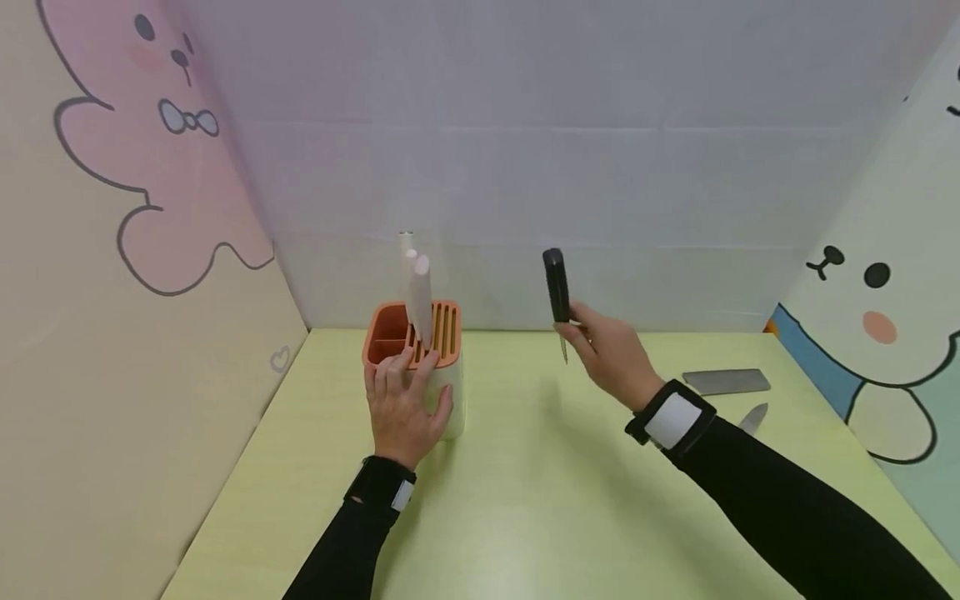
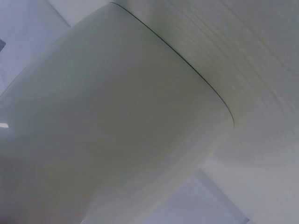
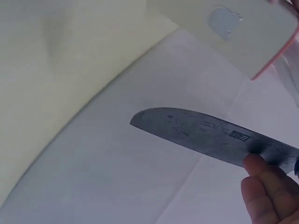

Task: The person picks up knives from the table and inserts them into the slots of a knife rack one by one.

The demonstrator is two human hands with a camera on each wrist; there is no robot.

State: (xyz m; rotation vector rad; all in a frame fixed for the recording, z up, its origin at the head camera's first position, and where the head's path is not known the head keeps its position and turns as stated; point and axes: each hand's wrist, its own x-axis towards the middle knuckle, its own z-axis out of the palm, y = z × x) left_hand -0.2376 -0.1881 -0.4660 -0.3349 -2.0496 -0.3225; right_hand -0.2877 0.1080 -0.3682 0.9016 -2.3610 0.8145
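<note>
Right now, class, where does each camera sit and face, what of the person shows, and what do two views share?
Head: worn on the head, facing forward and down; left hand, right hand and black sleeves show.
Left wrist: worn there, facing the orange-topped cream box-shaped holder close up; no hand is clear.
Right wrist: worn there, facing the black-handled grey-metal knife; fingers show.
Head and right wrist share knife and holder.

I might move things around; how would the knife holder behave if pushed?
The knife holder might tip if pushed high up, standing upright with white handles jutting above it. Its glossy side could feel slippery. It looks unbent under the left hand, so it is probably stiff.
</note>
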